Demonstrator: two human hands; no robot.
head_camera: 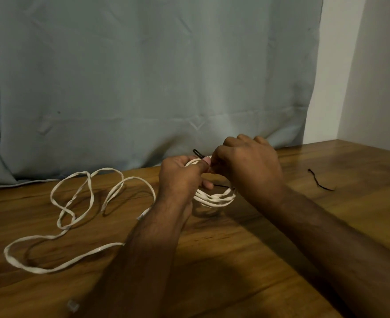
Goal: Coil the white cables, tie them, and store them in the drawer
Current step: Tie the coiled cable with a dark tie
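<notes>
Down at the bottom edge, nearest to us, a small clear connector (73,306) is lying on the wooden table (235,260), blurred and hard to make out. Just beyond it, a loose white cable (58,236) is sprawling over the left part of the table in open loops, one long bend running toward our left forearm and several twisted loops reaching back toward the grey-blue curtain (143,76).

We are holding the coiled white cable (214,198) up off the table between both hands. Our left hand (181,177) is gripping the coil, fingers curled around its strands and the thumb pressing on top. Our right hand (249,161) is bending over the top of the coil with its fingers curled in tight; they are meeting the left thumb at the coil's upper edge, but what they are pinching is hidden from us. A black tie (197,153) is poking out as a small loop just behind the left thumb, and a thin dark strand is showing across the coil below it.

Well off to the right, a second black tie (320,181) is lying alone on the wood. A white wall (361,65) is standing beside the curtain.
</notes>
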